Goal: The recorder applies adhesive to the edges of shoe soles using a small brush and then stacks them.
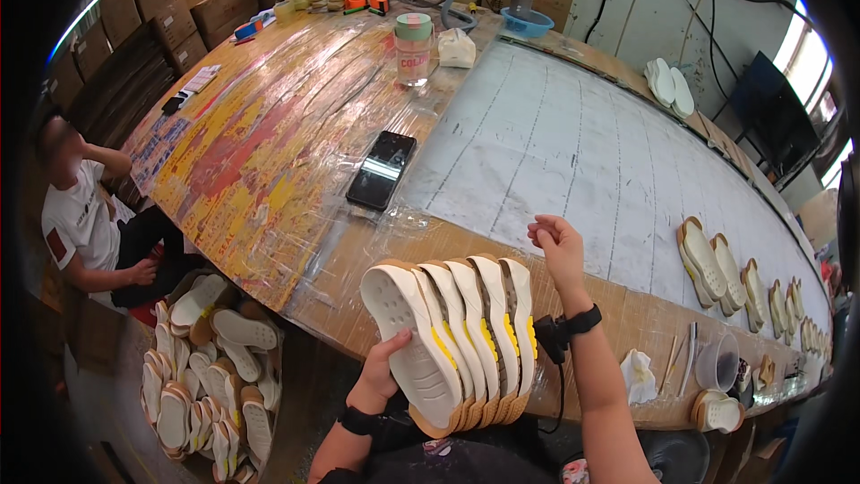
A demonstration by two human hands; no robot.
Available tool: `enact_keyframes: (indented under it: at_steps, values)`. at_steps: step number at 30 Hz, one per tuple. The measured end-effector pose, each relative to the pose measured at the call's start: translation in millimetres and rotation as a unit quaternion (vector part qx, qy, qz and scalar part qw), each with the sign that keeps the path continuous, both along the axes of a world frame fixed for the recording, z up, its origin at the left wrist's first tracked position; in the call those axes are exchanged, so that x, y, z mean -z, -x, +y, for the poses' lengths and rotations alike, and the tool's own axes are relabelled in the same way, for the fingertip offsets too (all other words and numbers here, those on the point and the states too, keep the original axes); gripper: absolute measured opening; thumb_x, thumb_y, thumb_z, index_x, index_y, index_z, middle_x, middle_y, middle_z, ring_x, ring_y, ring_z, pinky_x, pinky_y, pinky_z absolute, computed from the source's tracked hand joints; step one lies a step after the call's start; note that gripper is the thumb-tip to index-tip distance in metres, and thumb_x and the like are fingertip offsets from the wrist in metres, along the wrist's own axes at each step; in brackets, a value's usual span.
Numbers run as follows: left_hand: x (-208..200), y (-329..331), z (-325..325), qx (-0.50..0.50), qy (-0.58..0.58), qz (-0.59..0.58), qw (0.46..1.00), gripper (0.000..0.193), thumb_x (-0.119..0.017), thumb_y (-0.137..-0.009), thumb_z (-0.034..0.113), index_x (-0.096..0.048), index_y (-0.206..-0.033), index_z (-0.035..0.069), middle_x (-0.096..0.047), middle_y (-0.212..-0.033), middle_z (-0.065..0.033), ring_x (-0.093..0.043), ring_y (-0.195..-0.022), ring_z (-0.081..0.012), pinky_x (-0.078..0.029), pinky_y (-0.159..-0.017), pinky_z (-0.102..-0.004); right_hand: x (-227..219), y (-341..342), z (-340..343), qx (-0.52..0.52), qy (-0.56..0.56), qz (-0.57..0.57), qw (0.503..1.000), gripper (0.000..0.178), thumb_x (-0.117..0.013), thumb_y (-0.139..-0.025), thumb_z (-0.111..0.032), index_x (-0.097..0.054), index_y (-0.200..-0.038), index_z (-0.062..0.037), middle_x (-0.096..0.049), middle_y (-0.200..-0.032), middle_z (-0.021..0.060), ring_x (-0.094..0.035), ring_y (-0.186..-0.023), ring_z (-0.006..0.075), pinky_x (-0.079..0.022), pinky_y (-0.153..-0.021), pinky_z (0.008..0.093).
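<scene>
In front of my body, my left hand (381, 371) grips the near side of a row of shoe soles (410, 341). Its thumb lies on the inner face of the nearest one. The soles are white with tan bottoms and yellow side patches, and stand on edge, pressed together; whether they rest on the table edge or on my lap is hidden. To the right of them, my right hand (561, 249) is raised over the table, empty, with fingers loosely bent and apart. A black band circles each wrist.
A black phone (382, 170) lies beyond the soles. Farther back stands a bottle with a green lid (413, 49). More soles line the right table edge (701, 258). A container full of soles (210, 367) stands at lower left. A person (85, 215) sits at far left.
</scene>
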State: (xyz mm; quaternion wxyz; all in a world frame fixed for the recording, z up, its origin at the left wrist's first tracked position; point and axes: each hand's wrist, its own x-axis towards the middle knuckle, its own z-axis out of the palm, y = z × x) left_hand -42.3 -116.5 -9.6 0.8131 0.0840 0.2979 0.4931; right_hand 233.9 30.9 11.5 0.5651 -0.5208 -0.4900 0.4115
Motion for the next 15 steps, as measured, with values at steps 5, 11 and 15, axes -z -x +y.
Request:
enact_keyframes:
  at_steps: [5,11,15]
  values:
    - [-1,0,0,0.001,0.0,-0.001,1.0,0.044,-0.056,-0.083,0.018,-0.043,-0.122,0.001,-0.055,-0.114,-0.0135,-0.055,-0.102,-0.0253,-0.042,-0.091,-0.0356,-2,-12,-4,-0.01,-0.006,-0.078,0.997,0.018,-0.049,-0.084,-0.002,-0.056,-0.1,0.0009,-0.062,-0.088,0.0073,-0.059,-0.08,0.0121,-0.047,-0.074,0.0247]
    - [-2,-1,0,0.001,-0.001,-0.003,1.0,0.043,-0.055,-0.084,0.017,-0.043,-0.121,0.0,-0.054,-0.114,-0.0139,-0.055,-0.102,-0.0254,-0.042,-0.091,-0.0357,-7,-11,-45,-0.026,0.031,-0.101,0.994,0.021,-0.05,-0.084,-0.006,-0.055,-0.104,-0.0005,-0.06,-0.095,0.0049,-0.059,-0.079,0.0127,-0.046,-0.07,0.0232]
    - [-2,0,-1,-0.004,0.003,0.005,1.0,0.043,-0.054,-0.084,0.018,-0.044,-0.121,0.0,-0.054,-0.114,-0.0142,-0.055,-0.102,-0.0258,-0.042,-0.091,-0.0359,-22,2,-92,-0.042,0.142,-0.053,0.988,0.022,-0.046,-0.089,-0.012,-0.056,-0.103,0.0008,-0.06,-0.088,0.0042,-0.057,-0.078,0.0104,-0.047,-0.066,0.023]
